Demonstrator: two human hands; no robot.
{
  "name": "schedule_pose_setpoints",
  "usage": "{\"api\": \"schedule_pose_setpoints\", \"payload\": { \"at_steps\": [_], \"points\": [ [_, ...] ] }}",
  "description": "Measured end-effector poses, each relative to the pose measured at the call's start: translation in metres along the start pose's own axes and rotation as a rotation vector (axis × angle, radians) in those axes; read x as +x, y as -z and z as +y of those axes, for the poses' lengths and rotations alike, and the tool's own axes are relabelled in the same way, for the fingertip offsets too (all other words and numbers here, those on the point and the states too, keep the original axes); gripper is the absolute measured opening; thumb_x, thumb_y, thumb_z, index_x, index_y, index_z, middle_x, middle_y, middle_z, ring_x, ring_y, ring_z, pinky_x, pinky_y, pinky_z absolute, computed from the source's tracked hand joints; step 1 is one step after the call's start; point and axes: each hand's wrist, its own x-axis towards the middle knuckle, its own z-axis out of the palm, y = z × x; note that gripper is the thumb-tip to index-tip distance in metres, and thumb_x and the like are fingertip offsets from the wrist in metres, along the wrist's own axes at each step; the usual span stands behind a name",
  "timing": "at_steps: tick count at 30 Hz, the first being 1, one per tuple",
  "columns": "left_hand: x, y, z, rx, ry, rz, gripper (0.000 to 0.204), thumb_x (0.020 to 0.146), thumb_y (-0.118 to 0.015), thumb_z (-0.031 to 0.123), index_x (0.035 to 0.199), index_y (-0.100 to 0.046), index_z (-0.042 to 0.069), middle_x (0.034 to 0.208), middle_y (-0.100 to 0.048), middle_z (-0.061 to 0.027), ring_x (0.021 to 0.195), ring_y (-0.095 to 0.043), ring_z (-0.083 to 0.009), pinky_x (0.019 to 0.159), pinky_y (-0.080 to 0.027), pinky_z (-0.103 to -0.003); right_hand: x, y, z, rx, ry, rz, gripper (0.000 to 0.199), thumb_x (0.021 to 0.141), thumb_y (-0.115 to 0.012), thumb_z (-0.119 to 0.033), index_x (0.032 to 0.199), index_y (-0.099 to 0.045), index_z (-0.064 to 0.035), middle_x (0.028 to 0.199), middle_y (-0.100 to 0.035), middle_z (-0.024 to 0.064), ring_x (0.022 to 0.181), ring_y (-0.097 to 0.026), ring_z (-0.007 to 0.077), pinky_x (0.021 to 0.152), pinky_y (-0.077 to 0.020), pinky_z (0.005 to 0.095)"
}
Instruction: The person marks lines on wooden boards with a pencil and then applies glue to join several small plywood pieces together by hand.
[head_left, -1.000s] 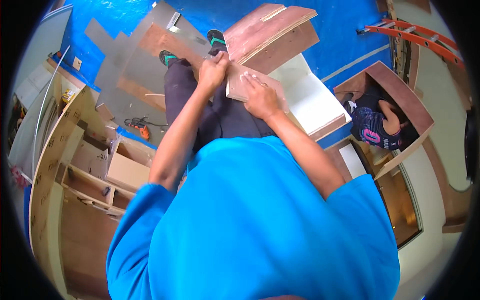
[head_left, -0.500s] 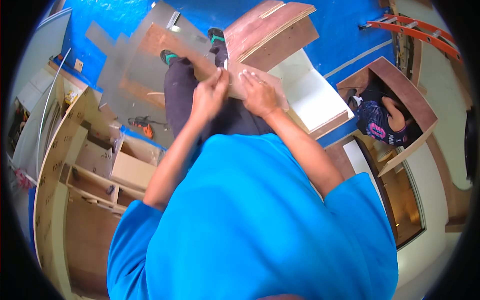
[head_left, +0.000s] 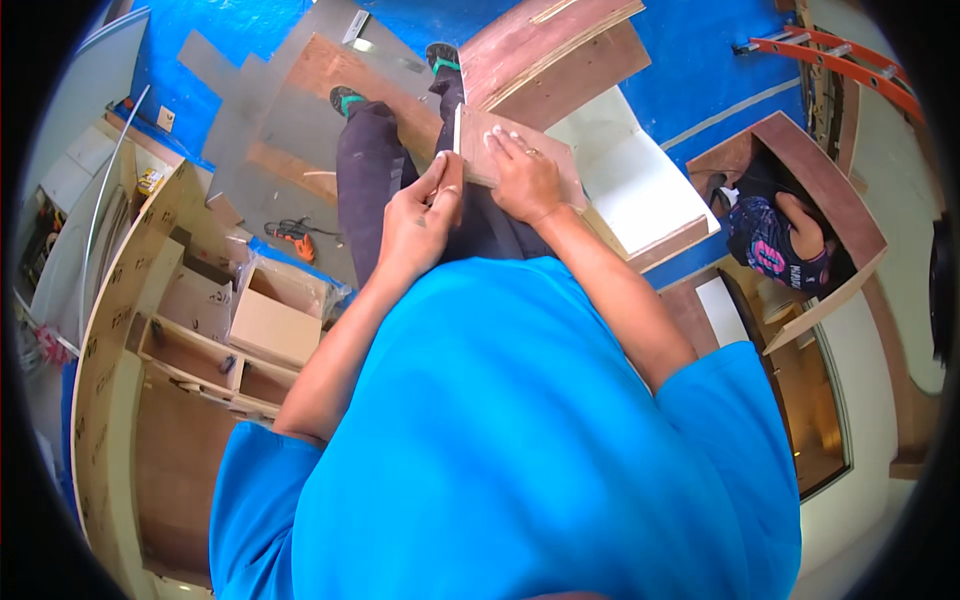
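We are pressing our right hand [head_left: 528, 182] flat on the board [head_left: 476, 138], its white-dusted fingertips pointing away from us. The board is lying over our right leg [head_left: 446, 90], just left of the white panel [head_left: 630, 165] and close to the plywood [head_left: 570, 75]. Our left hand [head_left: 422, 215] is curling at the board's near left corner, thumb and fingers drawn narrow; we cannot tell whether they are pinching anything. To our left, an orange tool [head_left: 292, 238] is lying on the floor, well apart from us. To our right, a box [head_left: 830, 180] is partly enclosing a co-worker [head_left: 775, 240].
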Motion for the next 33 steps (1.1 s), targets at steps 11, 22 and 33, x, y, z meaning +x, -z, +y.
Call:
{"api": "schedule_pose_setpoints", "payload": {
  "at_steps": [11, 22, 33],
  "points": [
    [0.047, -0.008, -0.021, 0.046, 0.068, 0.049, 0.058, 0.098, -0.062, 0.046, 0.138, -0.068, 0.004, 0.071, -0.068, -0.0125, 0.073, -0.068, -0.0153, 0.075, -0.055, -0.034, -0.012, -0.002, -0.002, 0.025, 0.015, -0.005, 0.059, 0.079, -0.069, -0.013, 0.138, -0.065, -0.0047, 0.142, -0.066, 0.0180, 0.126, -0.067, 0.0371, 0.099, -0.0562, 0.0516],
    [0.098, -0.007, -0.041, 0.044, 0.137, 0.131, 0.069, 0.097, -0.065, 0.054, 0.143, -0.064, 0.004, 0.074, -0.066, -0.0075, 0.065, -0.060, -0.0126, 0.061, -0.049, -0.032, 0.013, 0.009, -0.005, -0.010, 0.079, -0.021, 0.060, 0.081, -0.066, -0.013, 0.140, -0.063, -0.0047, 0.145, -0.064, 0.0185, 0.127, -0.066, 0.0379, 0.099, -0.0567, 0.0489],
    [0.110, -0.011, -0.048, -0.150, 0.174, 0.061, 0.053, 0.100, -0.059, 0.022, 0.145, -0.059, -0.006, 0.122, -0.074, -0.0115, 0.100, -0.067, -0.0129, 0.089, -0.052, -0.026, 0.004, 0.002, -0.006, 0.044, 0.075, -0.045, 0.061, 0.081, -0.068, -0.014, 0.141, -0.063, -0.0049, 0.145, -0.064, 0.0182, 0.129, -0.065, 0.0366, 0.102, -0.0552, 0.0502]
  ]
}}
